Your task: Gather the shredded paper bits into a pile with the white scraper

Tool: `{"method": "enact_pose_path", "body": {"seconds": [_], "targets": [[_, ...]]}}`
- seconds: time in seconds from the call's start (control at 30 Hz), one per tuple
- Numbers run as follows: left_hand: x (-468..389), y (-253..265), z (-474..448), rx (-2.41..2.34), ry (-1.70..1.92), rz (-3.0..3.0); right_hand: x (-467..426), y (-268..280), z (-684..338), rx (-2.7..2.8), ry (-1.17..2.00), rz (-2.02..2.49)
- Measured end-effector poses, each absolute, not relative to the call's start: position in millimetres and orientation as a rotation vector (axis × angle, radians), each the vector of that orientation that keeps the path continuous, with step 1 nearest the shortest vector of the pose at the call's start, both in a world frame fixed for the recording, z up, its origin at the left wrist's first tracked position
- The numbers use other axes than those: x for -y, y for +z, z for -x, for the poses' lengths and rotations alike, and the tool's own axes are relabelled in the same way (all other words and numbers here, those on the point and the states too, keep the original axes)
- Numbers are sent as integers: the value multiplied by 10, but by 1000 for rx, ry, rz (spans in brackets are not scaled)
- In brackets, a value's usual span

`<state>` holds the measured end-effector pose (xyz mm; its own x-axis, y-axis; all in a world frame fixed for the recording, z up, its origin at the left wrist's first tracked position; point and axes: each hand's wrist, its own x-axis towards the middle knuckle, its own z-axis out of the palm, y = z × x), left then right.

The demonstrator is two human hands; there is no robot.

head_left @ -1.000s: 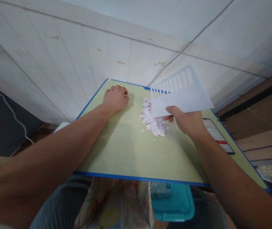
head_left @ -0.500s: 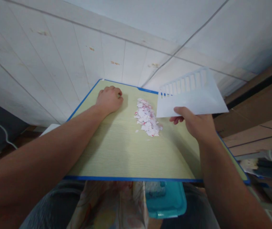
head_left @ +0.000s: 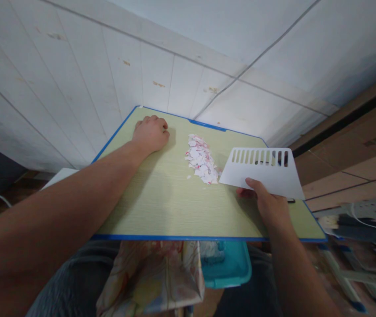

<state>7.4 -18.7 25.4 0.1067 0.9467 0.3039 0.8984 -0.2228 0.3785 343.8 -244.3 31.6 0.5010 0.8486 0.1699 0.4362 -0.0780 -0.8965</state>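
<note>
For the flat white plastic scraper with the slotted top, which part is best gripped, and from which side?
Grip the white plastic scraper at its plain near edge, coming from the person's side, as the right hand does. That likely suits it: the slotted strip is away from the hand and the left corner sits free beside the heap of torn paper scraps.

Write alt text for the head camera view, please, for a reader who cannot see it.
The right hand holds a white slotted scraper beside a pile of paper scraps on a yellow-green desk. The left hand rests as a fist on the desk's far left.
</note>
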Motion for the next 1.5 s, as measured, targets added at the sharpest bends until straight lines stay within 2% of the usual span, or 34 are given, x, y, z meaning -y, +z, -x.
{"method": "enact_pose_path", "body": {"seconds": [0.53,1.03,1.2,1.5], "targets": [[191,259,-88,-1915,739,-2267,2555,307,-3373,1045,529,1615],[190,268,-73,-1933,719,-2279,2701,314,-3429,1298,548,1670],[221,286,-65,-1922,733,-2273,2588,281,-3379,1085,555,1615],[225,287,-64,-1912,719,-2301,2137,364,-3452,1090,631,1570]]}}
